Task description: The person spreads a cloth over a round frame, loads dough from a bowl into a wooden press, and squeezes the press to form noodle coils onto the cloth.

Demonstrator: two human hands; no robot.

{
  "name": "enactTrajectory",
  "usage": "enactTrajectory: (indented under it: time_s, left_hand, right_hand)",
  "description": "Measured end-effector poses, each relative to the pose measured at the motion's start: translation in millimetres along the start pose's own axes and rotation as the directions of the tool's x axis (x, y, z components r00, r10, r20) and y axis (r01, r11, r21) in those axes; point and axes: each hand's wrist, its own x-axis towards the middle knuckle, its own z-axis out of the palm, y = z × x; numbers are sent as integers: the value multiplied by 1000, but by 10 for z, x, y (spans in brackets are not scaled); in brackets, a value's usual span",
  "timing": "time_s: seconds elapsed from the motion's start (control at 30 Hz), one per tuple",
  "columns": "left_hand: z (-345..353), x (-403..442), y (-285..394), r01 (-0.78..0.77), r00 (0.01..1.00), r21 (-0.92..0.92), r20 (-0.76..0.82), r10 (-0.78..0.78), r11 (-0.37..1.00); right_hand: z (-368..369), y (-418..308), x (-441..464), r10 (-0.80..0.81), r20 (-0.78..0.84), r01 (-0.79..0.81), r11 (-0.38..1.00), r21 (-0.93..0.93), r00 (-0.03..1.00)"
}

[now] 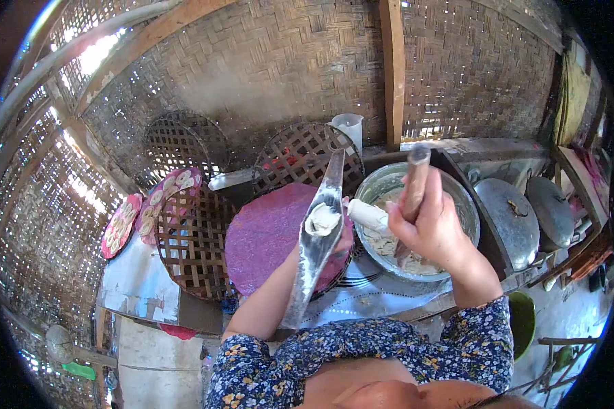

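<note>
My left hand (pixel 344 240) is mostly hidden behind a long, flour-dusted press lever (pixel 307 262) and is wrapped round it from below. A round cup in that lever holds a lump of pale dough (pixel 322 221). My right hand (pixel 435 228) grips a wooden handle (pixel 416 187), held tilted over the basin. A white cylindrical plunger (pixel 368 215) sticks out from the handle to the left, its end close to the cup but apart from the dough. Below my right hand, the metal basin (pixel 472 221) contains more pale dough. A purple round mat (pixel 259 238) lies behind my left forearm.
Woven bamboo trays (pixel 191 249) lean to the left and at the back. Pink rounds (pixel 121 225) bearing coiled pale pieces lie at the far left. A white pitcher (pixel 348 129) stands by the woven wall. Large metal lids (pixel 508 221) are at the right.
</note>
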Motion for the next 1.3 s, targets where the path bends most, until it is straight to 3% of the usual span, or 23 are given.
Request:
enactTrajectory:
  time_s: [0.1, 0.23, 0.3, 0.33, 0.37, 0.4, 0.47, 0.57, 0.6, 0.7, 0.73, 0.83, 0.87, 0.97, 1.0, 1.07, 1.1, 1.2, 1.23, 1.3]
  left_hand:
    - [-20, -51, 23, 3, 999, -203, 38, 5, 979]
    - [33, -82, -271, -120, 991, 1, 60, 120, 993]
    - [34, -41, -315, -284, 951, 197, -67, 302, 938]
    - [30, -35, -278, -85, 990, -99, -117, 73, 991]
    - [23, -35, -223, 116, 982, -390, -94, -164, 914]
    - [-6, 4, -84, 291, 926, -636, 0, -377, 714]
    - [-53, 119, 216, 483, 705, -873, 341, -622, 69]
    - [-4, 256, 419, 460, 491, -825, 544, -680, -328]
    - [26, 218, 423, 515, 514, -841, 460, -724, -168]
    - [75, 102, 269, 508, 788, -695, 134, -601, 510]
    - [84, 59, 165, 320, 935, -501, 31, -353, 804]
    - [48, 68, 55, 300, 949, -484, 66, -307, 822]
    - [98, 73, 99, 472, 815, -729, 147, -560, 496]
    - [73, 183, 294, 502, 535, -861, 379, -755, -77]
    - [91, 156, 242, 459, 543, -877, 404, -736, -143]
    - [101, 118, 208, 447, 569, -889, 366, -736, -97]
    - [93, 113, 234, 475, 585, -880, 304, -752, 14]
    - [137, -36, -33, 478, 744, -859, 284, -605, 183]
    - [152, -62, -59, 469, 830, -787, 238, -504, 400]
    - [169, -90, -71, 296, 954, -562, 131, -270, 772]
  right_hand:
    - [59, -76, 39, -73, 26, 76, 985, -156, 997]
    - [12, 33, 61, 26, -76, -42, 974, -223, 997]
    - [-89, 9, 36, 146, -85, -160, 969, -190, 986]
    - [-90, -3, 20, 100, -116, -118, 980, -159, 988]
    - [-84, -16, 4, 57, -148, -77, 989, -129, 987]
    - [-74, -48, -12, 32, -116, -48, 989, -143, 993]
    - [-51, -122, -34, -14, -54, 4, 986, -170, 998]
    - [61, -39, -48, -72, -55, 61, 982, -180, 996]
    - [70, -20, -39, -74, -55, 62, 978, -200, 996]
    - [1, 1, -35, 46, -42, -54, 971, -232, 998]
    - [-15, -22, -41, 18, -78, -35, 974, -222, 997]
    - [-9, -107, -77, -15, -61, 5, 988, -153, 998]
    - [-3, -119, -89, -10, -33, 3, 981, -194, 999]
    - [77, -62, -53, -44, -69, 29, 977, -213, 997]
    - [86, -26, -43, -58, -105, 34, 974, -224, 993]
    - [41, -6, -48, -26, -112, -1, 971, -237, 993]
    - [24, -11, -46, -12, -114, -16, 970, -243, 993]
    - [2, -113, -96, -29, -88, 11, 980, -198, 996]
    - [10, -133, -104, -56, -93, 37, 980, -194, 994]
    - [55, -116, -96, -64, -96, 42, 976, -215, 993]
